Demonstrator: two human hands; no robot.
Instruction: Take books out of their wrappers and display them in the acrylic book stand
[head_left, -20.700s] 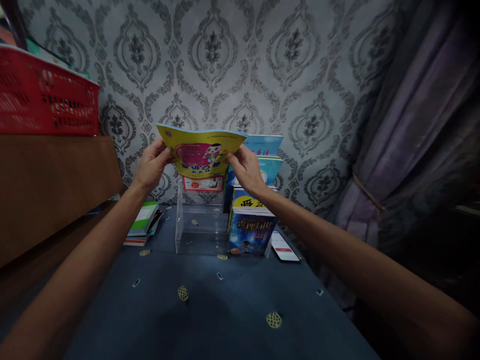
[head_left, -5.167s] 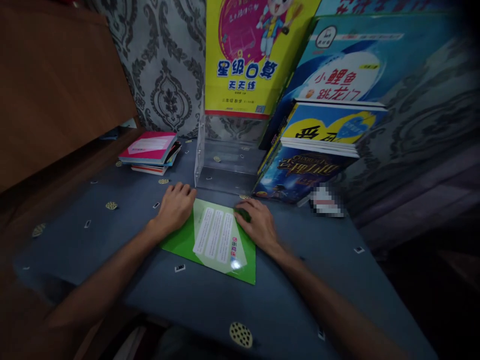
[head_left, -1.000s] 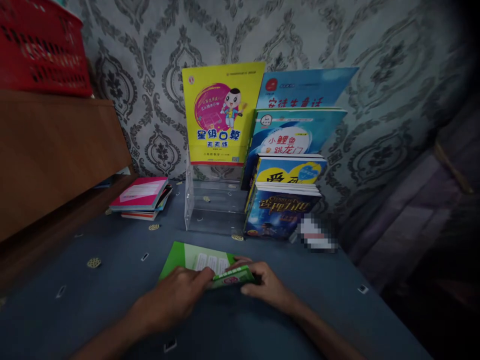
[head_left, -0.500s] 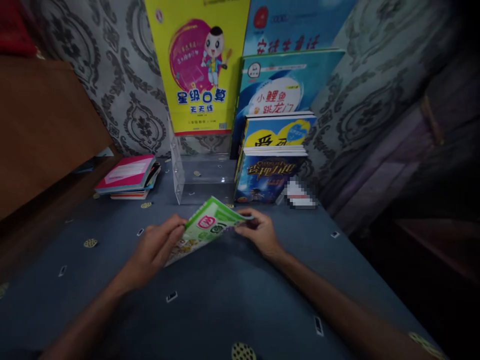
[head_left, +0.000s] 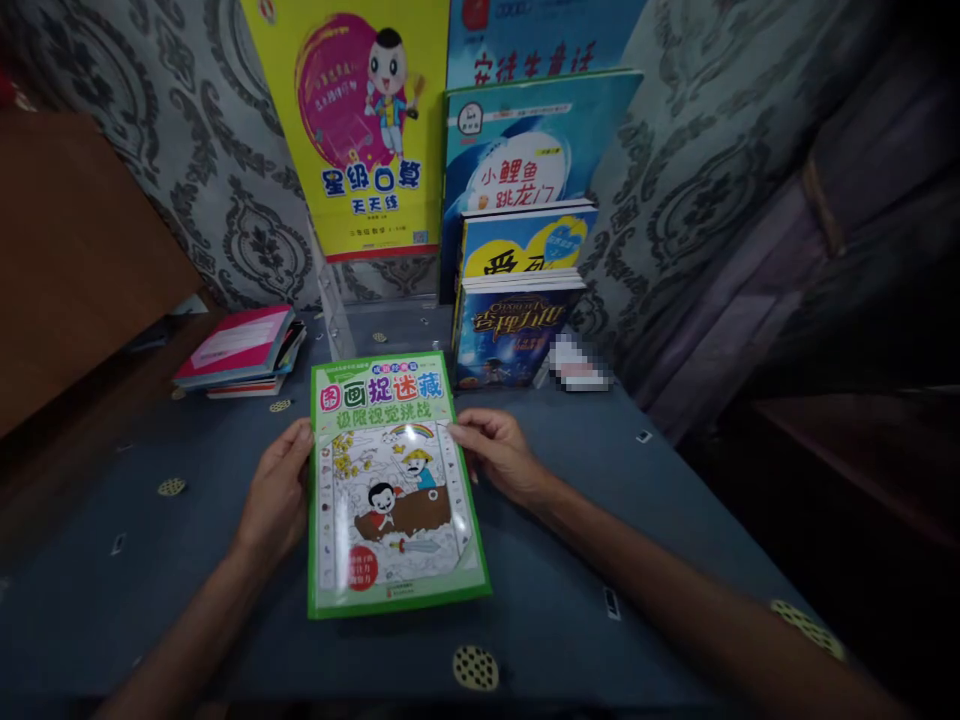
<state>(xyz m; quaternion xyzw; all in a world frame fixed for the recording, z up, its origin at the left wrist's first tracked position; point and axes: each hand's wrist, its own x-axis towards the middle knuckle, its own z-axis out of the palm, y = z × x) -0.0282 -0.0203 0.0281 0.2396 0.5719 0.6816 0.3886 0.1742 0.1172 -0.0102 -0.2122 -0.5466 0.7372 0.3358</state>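
Observation:
A green-bordered picture book (head_left: 397, 490) faces me, its cartoon cover fully in sight and tilted up over the table. My left hand (head_left: 281, 485) is closed on its left edge, with the thumb on the border. On the right edge, my right hand (head_left: 499, 452) pinches the book between thumb and fingers. Just behind it stands a clear acrylic rack (head_left: 332, 315) with books upright in tiers. A yellow workbook (head_left: 360, 130) fills the rack's left back, and a dark blue book (head_left: 510, 335) is foremost on the right.
A short stack of books with a pink one (head_left: 240, 340) on top lies at the back left, by a brown wooden panel (head_left: 82, 240). A blurred white item (head_left: 577, 365) sits right of the rack. The dark patterned tablecloth (head_left: 570, 590) ends at the right, where a curtain hangs.
The book was tilted and foreshortened between my hands; now it is turned upright with its cover towards me. The view has shifted slightly, so the rack appears further left.

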